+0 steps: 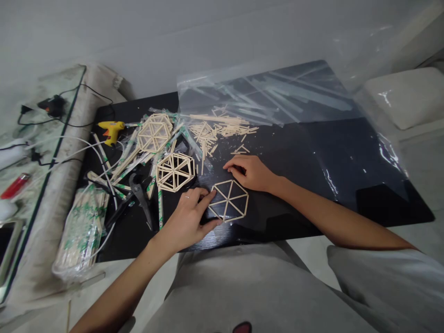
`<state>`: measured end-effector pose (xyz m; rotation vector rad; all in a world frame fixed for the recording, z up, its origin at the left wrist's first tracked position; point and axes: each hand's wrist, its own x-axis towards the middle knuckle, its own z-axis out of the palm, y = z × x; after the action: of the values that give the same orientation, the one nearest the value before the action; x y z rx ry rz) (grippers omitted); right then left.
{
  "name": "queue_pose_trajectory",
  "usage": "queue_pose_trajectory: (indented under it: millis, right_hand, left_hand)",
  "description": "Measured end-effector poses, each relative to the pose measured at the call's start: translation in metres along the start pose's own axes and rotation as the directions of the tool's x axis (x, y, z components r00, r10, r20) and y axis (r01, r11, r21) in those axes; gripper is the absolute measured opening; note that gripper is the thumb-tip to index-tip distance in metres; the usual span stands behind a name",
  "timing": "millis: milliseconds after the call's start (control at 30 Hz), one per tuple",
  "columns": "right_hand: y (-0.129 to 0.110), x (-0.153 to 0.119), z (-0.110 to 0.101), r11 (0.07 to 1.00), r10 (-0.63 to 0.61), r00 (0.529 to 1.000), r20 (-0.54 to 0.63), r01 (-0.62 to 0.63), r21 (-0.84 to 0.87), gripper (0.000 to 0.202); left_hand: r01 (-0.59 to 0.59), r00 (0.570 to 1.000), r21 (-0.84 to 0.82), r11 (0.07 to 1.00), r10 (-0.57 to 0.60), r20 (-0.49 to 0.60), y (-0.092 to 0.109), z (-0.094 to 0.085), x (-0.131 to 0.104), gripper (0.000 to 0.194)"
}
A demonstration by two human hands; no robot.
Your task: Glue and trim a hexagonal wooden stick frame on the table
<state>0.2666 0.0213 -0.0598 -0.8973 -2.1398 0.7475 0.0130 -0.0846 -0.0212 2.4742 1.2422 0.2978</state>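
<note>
A flat, spoked hexagonal frame of thin wooden sticks (227,200) lies on the black tabletop in front of me. My left hand (190,212) grips its left side, the index finger at the upper left corner and the thumb by the lower edge. Just above the frame's far right edge, my right hand (248,171) rests with thumb and forefinger pinched; whatever is between the tips is too small to make out. Left of the frame sits a stack of similar spoked frames (175,171), and beyond it another stick frame (155,133).
Loose short sticks (222,129) are heaped at the middle back. A yellow glue gun (111,132), black-handled cutters (140,199) and a plastic-wrapped bundle of sticks (81,226) lie on the left among white cables. Clear plastic sheeting (294,92) covers the table's right side.
</note>
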Motion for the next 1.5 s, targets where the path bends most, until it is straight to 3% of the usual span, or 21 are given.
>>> queue_pose_trajectory:
  millis: [167,233,667,867,967,1267,1500]
  right_hand:
    - [0.000,0.000,0.000,1.000,0.011,1.000,0.001,-0.011,0.001,0.020]
    - [0.000,0.000,0.000,1.000,0.009,1.000,0.003,-0.009,0.001,0.020]
    - [0.001,-0.001,0.000,1.000,0.029,1.000,0.012,-0.029,0.001,0.021]
    - [0.001,0.000,0.000,1.000,0.018,1.000,0.016,-0.018,-0.002,0.022]
    - [0.000,0.000,-0.001,1.000,0.027,1.000,0.017,-0.027,0.002,0.021]
    - [-0.003,-0.001,-0.014,0.999,-0.029,0.974,0.226,0.022,0.034,0.017]
    - [0.002,-0.002,-0.015,0.998,-0.062,0.963,0.264,0.060,0.017,0.013]
  left_hand:
    - [-0.020,0.999,-0.068,0.997,0.022,0.029,-0.003,-0.003,-0.001,0.023]
    - [-0.041,0.999,-0.075,0.996,0.043,0.028,-0.001,-0.001,0.000,0.017]
    - [-0.093,0.995,-0.104,0.990,0.095,0.017,0.008,0.012,0.001,0.025]
    - [-0.099,0.995,-0.207,0.973,0.103,0.010,0.006,0.002,-0.001,0.019]
    - [-0.069,0.997,-0.177,0.982,0.062,-0.044,-0.003,-0.006,-0.002,0.014]
    - [0.024,0.998,-0.133,0.991,-0.032,-0.054,-0.019,-0.013,-0.007,0.027]
    - [0.042,0.998,-0.143,0.989,-0.048,-0.038,-0.022,-0.012,-0.008,0.029]
